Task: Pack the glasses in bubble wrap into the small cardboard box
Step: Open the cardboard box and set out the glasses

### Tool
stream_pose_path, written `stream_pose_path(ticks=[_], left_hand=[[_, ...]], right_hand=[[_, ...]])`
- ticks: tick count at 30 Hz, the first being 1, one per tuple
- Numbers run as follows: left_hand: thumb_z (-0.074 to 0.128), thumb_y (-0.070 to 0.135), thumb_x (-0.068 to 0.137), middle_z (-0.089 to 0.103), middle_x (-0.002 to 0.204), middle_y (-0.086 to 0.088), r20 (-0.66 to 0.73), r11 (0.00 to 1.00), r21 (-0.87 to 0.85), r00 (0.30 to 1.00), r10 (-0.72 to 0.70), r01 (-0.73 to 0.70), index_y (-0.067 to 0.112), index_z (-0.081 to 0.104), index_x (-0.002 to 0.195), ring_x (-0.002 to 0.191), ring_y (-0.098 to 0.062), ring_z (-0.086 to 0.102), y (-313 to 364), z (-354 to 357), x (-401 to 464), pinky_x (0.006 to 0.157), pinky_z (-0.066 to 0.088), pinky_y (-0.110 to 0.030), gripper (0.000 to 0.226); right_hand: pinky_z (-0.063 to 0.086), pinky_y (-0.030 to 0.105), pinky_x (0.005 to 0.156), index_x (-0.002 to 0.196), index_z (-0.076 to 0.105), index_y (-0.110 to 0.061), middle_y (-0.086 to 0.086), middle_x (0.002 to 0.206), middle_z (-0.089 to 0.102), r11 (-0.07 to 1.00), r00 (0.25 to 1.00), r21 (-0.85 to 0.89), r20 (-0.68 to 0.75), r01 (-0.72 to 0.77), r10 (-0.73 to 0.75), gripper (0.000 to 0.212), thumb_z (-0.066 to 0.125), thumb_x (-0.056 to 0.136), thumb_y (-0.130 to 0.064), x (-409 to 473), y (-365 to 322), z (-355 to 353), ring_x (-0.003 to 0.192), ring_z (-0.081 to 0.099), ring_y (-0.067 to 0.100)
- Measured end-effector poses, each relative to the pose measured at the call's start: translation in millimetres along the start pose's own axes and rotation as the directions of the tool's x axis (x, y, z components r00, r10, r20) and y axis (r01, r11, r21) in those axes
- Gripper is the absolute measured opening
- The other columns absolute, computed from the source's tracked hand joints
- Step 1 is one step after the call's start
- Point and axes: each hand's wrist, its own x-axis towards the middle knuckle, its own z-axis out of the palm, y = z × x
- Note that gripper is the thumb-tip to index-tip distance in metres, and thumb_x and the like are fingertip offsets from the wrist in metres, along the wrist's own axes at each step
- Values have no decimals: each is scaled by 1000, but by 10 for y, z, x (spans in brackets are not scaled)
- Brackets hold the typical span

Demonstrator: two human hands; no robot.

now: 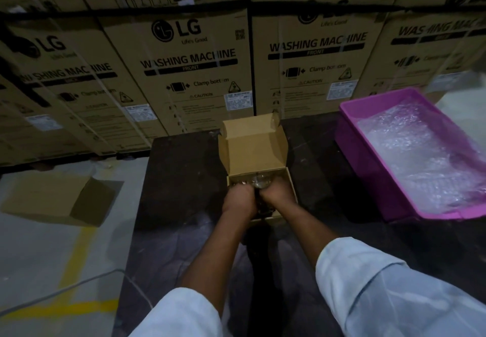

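Reaching into the small cardboard box (288, 178), both hands work side by side at its near end. Left hand (238, 201) and right hand (276, 196) have fingers down inside the box; whether they are curled on something or loose, cannot tell, the wall and low light hide them. A clear glass (260, 181) shows just past the knuckles, inside the box, touching or nearly touching both hands. Bubble wrap around it not clearly visible here; cannot confirm.

Risk, as a judgement: glass is bare-looking and sits against cardboard, so a hard push or a slip could chip it or knock it on another glass, if there is one below. Box sits near the table's (184, 178) front, lid flap (253, 142) upright; pressing on the near wall could tip or slide it.

Containers: small box holds the glass, other contents too dark to tell. Purple plastic tub (349, 115) on the right, well apart, holds loose bubble wrap (410, 147). Flattened carton (52, 200) lies on the floor left. Washing machine cartons (192, 60) stacked behind.
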Motion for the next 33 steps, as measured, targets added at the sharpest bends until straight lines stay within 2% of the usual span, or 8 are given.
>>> stream_pose_path(ticks=[7, 10, 14, 18, 20, 24, 28, 33], left_hand=[[51, 4, 89, 63, 119, -16, 34, 990, 119, 997, 69, -72, 11, 63, 117, 111, -32, 61, -70, -33, 28, 88, 51, -39, 31], [52, 2, 88, 61, 121, -15, 52, 982, 155, 994, 98, -105, 11, 62, 119, 112, -32, 61, -106, -47, 40, 88, 51, -39, 34], [56, 3, 86, 62, 119, -14, 61, 974, 181, 990, 125, -134, 8, 63, 115, 108, -32, 62, -133, -53, 42, 85, 52, -39, 30], [59, 8, 86, 63, 118, -14, 58, 962, 195, 981, 185, -193, 9, 64, 116, 106, -31, 63, -174, -37, 57, 87, 51, -38, 30], [61, 7, 83, 63, 119, -14, 57, 949, 230, 976, 209, -217, 10, 63, 117, 107, -31, 63, -186, -30, 72, 88, 51, -37, 34], [59, 7, 84, 59, 125, -13, 95, 930, 263, 966, 241, -257, 14, 61, 123, 113, -31, 60, -211, -44, 99, 94, 49, -36, 39], [63, 9, 84, 55, 134, -9, 161, 889, 315, 942, 296, -333, 20, 53, 133, 119, -26, 57, -259, -100, 128, 97, 46, -30, 51], [65, 8, 84, 54, 136, -6, 212, 873, 342, 934, 289, -348, 26, 50, 136, 117, -22, 57, -279, -136, 147, 94, 47, -28, 57]], right_hand=[[42, 23, 68, 102, 70, -13, 12, 107, 70, 1000, 1000, 5, -8, 8, -8, 37, 70, 74, -37, -23, 23, -59, 99, 66, 28], [42, 22, 68, 107, 66, -14, 11, 108, 69, 998, 998, -39, -21, 52, -53, 38, 72, 73, -31, -120, 13, -114, 98, 66, 26], [46, 26, 85, 133, 46, -15, 11, 125, 53, 977, 961, 12, -180, 214, -208, 75, 78, 68, -31, -373, 83, -236, 110, 56, 26], [43, 10, 76, 131, 49, -16, -2, 117, 47, 934, 880, 98, -380, 344, -284, 73, 81, 66, -22, -771, 305, -501, 96, 50, 6], [38, -1, 78, 126, 52, -17, -4, 115, 49, 925, 832, 96, -479, 367, -280, 70, 83, 63, -19, -942, 512, -637, 97, 51, 4], [48, 14, 86, 122, 54, -18, -2, 116, 53, 934, 803, 172, -572, 315, -166, 70, 87, 61, -13, -1226, 1055, -855, 102, 57, 12], [53, 47, 88, 124, 53, -19, -1, 117, 53, 964, 819, 172, -569, 203, -71, 70, 86, 62, -15, -1431, 1511, -962, 106, 58, 22], [52, 49, 89, 122, 54, -18, 1, 117, 55, 971, 817, 192, -576, 141, -5, 70, 88, 61, -16, -1532, 1784, -903, 107, 59, 23]])
